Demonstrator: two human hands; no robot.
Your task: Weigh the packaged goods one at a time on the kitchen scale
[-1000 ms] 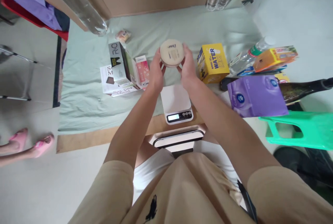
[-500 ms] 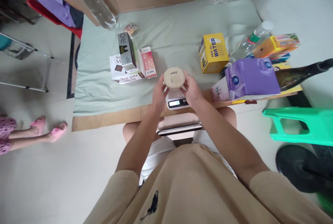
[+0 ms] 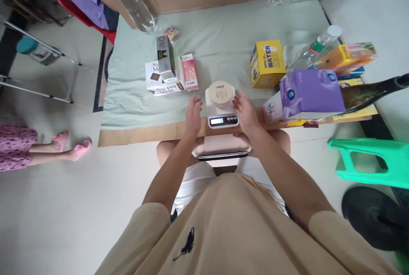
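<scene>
Resting flat on the platform of the small white digital kitchen scale (image 3: 222, 111), the round cream-coloured tin with a printed lid (image 3: 220, 93) is no longer held: half a second ago it was gripped between both hands just above the scale, and now it has been let go. The left hand (image 3: 193, 115) and the right hand (image 3: 245, 111) are seen apart, fingers spread and empty, one on each side of the scale and clear of the tin, so the load is judged to be borne by the scale alone and a reading can settle on its lit display. The scale is placed at the near edge of the tabletop (image 3: 134, 134), on the pale green cloth (image 3: 220, 32). Toward the left side of the tabletop a stack of printed cardboard boxes (image 3: 166, 72) is laid; toward the right a yellow carton marked WATER (image 3: 267, 62) stands shut, its contents hidden, with a purple pouch (image 3: 308, 94) beside it near the right edge.
</scene>
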